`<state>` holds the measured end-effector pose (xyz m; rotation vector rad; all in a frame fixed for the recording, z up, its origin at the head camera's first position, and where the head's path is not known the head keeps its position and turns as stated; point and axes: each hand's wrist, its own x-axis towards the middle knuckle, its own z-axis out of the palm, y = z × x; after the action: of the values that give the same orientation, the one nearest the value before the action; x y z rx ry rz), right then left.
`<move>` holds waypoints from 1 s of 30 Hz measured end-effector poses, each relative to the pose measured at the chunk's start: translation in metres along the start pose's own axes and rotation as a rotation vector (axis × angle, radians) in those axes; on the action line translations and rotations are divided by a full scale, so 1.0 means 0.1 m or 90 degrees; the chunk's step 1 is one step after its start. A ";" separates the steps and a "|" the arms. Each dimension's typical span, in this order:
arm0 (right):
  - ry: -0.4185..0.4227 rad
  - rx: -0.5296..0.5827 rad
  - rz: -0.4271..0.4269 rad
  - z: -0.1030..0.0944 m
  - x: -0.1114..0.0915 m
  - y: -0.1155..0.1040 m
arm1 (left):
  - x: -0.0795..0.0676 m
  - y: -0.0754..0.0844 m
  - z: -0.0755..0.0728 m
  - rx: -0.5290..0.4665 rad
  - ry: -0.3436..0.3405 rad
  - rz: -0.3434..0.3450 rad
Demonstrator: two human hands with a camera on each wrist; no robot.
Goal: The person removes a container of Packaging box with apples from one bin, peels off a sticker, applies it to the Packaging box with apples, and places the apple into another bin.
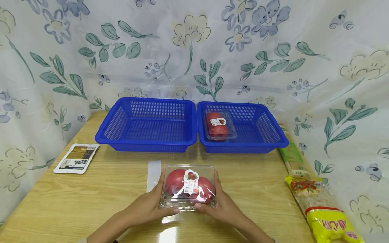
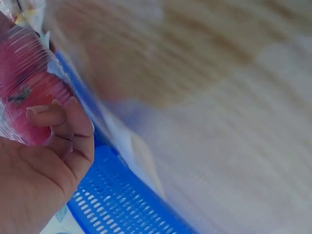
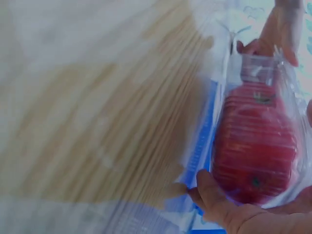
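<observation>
Both hands hold a clear plastic box of tomatoes (image 1: 190, 187) with a white label, low over the table in front of me. My left hand (image 1: 152, 204) grips its left side and my right hand (image 1: 221, 206) its right, thumbs at the near edge. In the left wrist view, the fingers of the left hand (image 2: 53, 161) curl against the underside of the box (image 2: 29, 92). The right wrist view shows the right hand (image 3: 239, 212) at one end of the box (image 3: 256, 141) and the left hand (image 3: 273, 36) at the other; green stem marks are visible.
Two blue baskets stand behind; the right basket (image 1: 243, 144) holds another tomato box (image 1: 220, 126), the left basket (image 1: 146, 143) nothing. A white-edged pouch (image 1: 77, 158) lies left, a white strip (image 1: 153, 173) nearer the middle. A yellow noodle bag (image 1: 325, 209) and green packet (image 1: 293, 155) lie right.
</observation>
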<state>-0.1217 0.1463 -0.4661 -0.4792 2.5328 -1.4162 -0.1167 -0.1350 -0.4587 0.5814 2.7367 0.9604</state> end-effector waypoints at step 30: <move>0.104 0.318 0.066 -0.36 0.00 -0.21 | 0.32 0.43 -0.21 0.061 0.085 0.061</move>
<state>-0.1292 0.1645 -0.4295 -0.1461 2.1512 -2.0240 -0.1392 -0.1026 -0.4167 0.6942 2.9098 0.9246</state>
